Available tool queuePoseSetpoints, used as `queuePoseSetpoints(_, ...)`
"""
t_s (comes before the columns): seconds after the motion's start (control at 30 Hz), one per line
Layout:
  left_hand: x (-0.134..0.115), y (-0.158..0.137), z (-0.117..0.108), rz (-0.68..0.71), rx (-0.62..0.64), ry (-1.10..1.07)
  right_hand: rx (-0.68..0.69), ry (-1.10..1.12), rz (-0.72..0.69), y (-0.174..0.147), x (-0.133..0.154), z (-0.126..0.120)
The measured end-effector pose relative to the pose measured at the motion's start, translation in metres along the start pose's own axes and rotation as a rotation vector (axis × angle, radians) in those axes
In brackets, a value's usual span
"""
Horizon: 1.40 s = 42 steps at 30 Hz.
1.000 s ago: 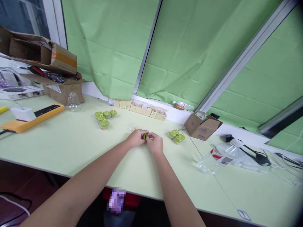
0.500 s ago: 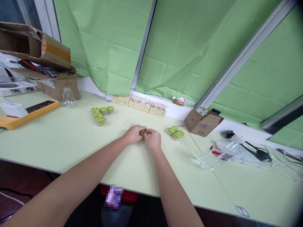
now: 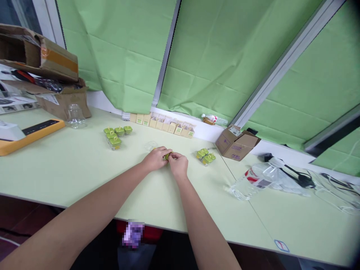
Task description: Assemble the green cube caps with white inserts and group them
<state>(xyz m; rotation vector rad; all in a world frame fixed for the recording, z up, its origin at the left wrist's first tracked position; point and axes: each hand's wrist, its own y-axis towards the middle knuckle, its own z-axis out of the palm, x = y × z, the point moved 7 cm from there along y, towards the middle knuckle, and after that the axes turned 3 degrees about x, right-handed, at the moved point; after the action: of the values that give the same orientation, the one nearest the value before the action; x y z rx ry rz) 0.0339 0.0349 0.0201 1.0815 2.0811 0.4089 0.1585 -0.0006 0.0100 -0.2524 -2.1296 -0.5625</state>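
Observation:
Between my two hands is a small green lid (image 3: 167, 156), mostly covered by fingers. My left hand (image 3: 155, 159) is closed around its left side, and my right hand (image 3: 179, 164) pinches it from the right. Just behind my left hand lies a clear plastic piece (image 3: 151, 145), partly hidden. To the left stand several small clear containers with green lids (image 3: 114, 141), each with a pale loop on top. A second group of green-lidded containers (image 3: 208, 159) sits to the right of my right hand.
A row of small open cardboard boxes (image 3: 165, 124) lines the wall. Further right are a brown carton (image 3: 235, 144), a large clear bottle (image 3: 254, 180) and cables (image 3: 302, 180). At left stand a yellow power strip (image 3: 42, 131), a clear jar (image 3: 75, 116) and stacked cartons (image 3: 60, 101).
The whole view has shifted slightly, so things appear a little further left. The green lid is turned a bit between my fingers; both hands keep hold of it.

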Motion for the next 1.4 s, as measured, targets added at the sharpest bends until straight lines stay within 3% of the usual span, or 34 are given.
queuePoseSetpoints(0.1,0.0,0.0,0.001,0.005,0.002,0.017,0.007,0.017,-0.018,-0.002,0.002,0.001)
queuePoseSetpoints(0.33,0.01,0.0,-0.002,-0.063,-0.047,-0.047,0.165,0.055,-0.12,0.003,0.006,0.007)
queuePoseSetpoints(0.53,0.006,0.001,-0.003,-0.021,-0.045,-0.064,0.152,0.33,0.026,0.007,-0.009,0.008)
queuePoseSetpoints(0.87,0.005,0.0,-0.005,-0.016,-0.074,-0.093,0.113,0.376,0.095,0.005,-0.01,0.006)
queuePoseSetpoints(1.03,0.001,0.001,-0.01,-0.03,-0.085,-0.086,0.079,0.212,0.009,0.007,-0.004,-0.002)
queuePoseSetpoints(1.27,-0.003,0.001,-0.004,-0.003,-0.082,-0.195,0.094,0.163,0.069,0.001,-0.007,-0.002)
queuePoseSetpoints(1.4,-0.003,0.002,-0.003,-0.029,-0.072,-0.193,0.012,0.022,0.035,0.006,0.005,-0.017)
